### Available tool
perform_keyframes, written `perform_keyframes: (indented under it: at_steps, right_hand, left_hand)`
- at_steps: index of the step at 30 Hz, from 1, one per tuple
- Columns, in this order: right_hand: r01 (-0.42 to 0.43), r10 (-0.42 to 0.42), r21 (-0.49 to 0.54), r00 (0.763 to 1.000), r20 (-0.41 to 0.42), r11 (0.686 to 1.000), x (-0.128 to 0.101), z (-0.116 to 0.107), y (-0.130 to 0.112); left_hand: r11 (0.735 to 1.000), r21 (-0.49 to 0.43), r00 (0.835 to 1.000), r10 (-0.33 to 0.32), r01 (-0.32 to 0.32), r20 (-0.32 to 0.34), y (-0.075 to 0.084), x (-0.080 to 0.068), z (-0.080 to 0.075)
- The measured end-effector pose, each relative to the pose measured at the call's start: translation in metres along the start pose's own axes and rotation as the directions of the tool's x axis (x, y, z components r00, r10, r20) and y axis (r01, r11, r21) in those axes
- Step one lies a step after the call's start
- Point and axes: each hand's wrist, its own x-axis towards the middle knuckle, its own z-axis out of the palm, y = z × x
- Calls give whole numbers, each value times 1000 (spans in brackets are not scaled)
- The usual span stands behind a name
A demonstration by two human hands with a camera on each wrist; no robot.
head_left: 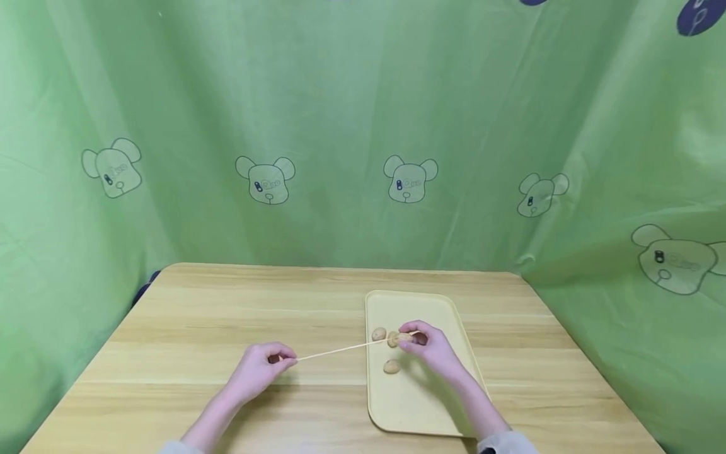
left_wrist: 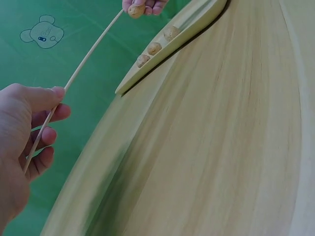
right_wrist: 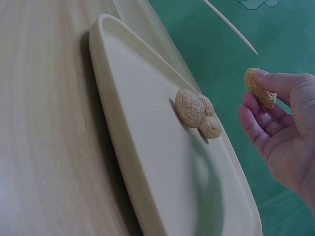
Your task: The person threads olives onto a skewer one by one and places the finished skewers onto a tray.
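- Right hand [head_left: 428,345]: thumb and fingers are pinched on a small tan, rough-skinned ball-shaped morsel [right_wrist: 260,87], held above the tray. In the head view it sits at the skewer's far end.
- Left hand [head_left: 258,367]: thumb and curled fingers are clamped on the near end of the thin pale wooden skewer [head_left: 340,350], which runs from the hand toward 2 o'clock, clear of the table.
- Contact state: the right wrist view shows a gap between the skewer's pointed tip [right_wrist: 254,50] and the held morsel, whereas the left wrist view suggests they meet; whether it is pierced cannot be told for certain.
- Technique, as a judgement: keep the skewer straight and steady with the left hand, aim the tip at the morsel's centre, and keep the right fingertips to the sides, out of the tip's path. The skewer bows slightly, so push gently along its axis.
- Loose tan morsels [head_left: 379,334] [head_left: 391,366]: at least two lie on the tray at 9 and 7 o'clock from the right hand; the left wrist view shows three in a row.
- Pale yellow rectangular plastic tray [head_left: 448,309]: smooth, matte, rounded corners, low raised rim.
- Light wooden table [head_left: 227,315]: straight grain, smooth surface.
- Green fabric backdrop with bear-head prints [head_left: 409,180]: hangs at 12 o'clock.
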Motion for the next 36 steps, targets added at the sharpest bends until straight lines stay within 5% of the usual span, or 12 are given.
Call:
perform_keyframes:
  at_steps: [17, 36]
  right_hand:
    - [47, -47, 10, 998, 35, 999, -3, 2, 1]
    - [44, -43, 52, 999, -20, 998, -14, 7, -6]
  left_hand:
    - [998, 42, 998, 43, -45, 41, 4, 4, 2]
    - [998, 53, 998, 35, -38, 52, 17, 7, 4]
